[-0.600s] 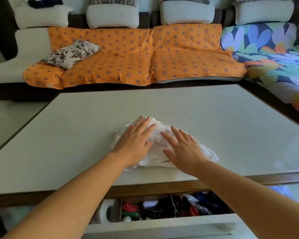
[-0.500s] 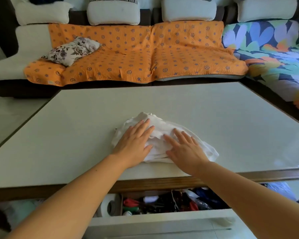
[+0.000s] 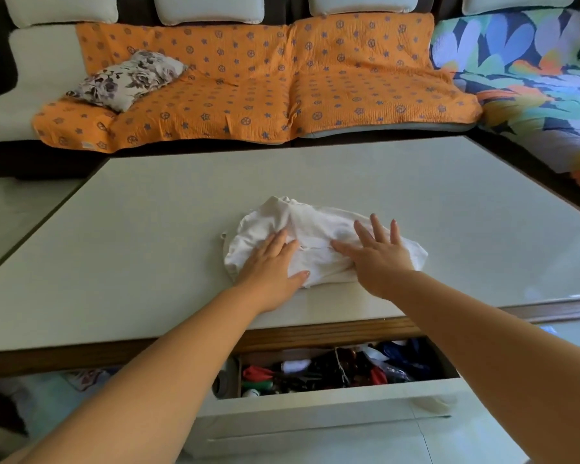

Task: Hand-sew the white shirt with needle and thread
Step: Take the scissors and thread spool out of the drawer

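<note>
A person's 2 bare hands lie flat on a crumpled white shirt [image 3: 315,226] bunched on a pale table [image 3: 131,249], in front of a sofa under an orange patterned cover [image 3: 248,95]. The left hand [image 3: 268,266], fingers straight and close together, presses the bundle's near left corner. The right hand [image 3: 379,256], fingers straight and fanned, rests on its right half. Neither hand grips or pinches anything.

The shirt sits near the table's front edge, roughly central, directly ahead of both arms. Its long axis runs left to right across the view, the right end lying slightly closer to the person. Both hands already touch it, so neither is clearly the nearer, and spreading it would likely mean drawing the hands apart along that axis.

No needle or thread shows on the table. An open drawer [image 3: 315,406] below the front edge, between the forearms, holds mixed red, green, white and dark clutter. It may include sewing supplies, though the items are too jumbled to identify. No brand, label or legible writing appears anywhere.
</note>
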Demonstrator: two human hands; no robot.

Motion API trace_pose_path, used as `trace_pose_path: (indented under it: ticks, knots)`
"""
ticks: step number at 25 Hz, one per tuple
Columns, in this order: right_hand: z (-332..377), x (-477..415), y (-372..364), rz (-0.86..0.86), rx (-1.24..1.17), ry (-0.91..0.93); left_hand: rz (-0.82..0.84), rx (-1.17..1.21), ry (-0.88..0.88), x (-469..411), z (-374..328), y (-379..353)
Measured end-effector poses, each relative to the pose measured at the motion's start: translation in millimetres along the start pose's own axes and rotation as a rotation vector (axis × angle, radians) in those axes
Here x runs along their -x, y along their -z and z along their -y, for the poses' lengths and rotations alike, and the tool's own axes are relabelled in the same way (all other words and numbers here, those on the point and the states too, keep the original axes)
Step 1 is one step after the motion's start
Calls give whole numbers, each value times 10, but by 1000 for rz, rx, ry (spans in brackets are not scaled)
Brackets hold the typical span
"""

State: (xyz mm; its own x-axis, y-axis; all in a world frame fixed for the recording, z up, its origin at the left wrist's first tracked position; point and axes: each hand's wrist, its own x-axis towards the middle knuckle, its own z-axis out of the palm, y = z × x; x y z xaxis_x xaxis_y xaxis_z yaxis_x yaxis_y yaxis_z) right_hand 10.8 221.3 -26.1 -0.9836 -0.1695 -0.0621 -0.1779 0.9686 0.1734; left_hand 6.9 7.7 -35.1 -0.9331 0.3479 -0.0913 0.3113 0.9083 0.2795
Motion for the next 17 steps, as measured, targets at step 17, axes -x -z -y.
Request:
trace_pose_path:
  ticks: [17]
  knots:
    - [727, 943, -177, 419, -113, 338, 217, -43, -311, 959, -103, -206]
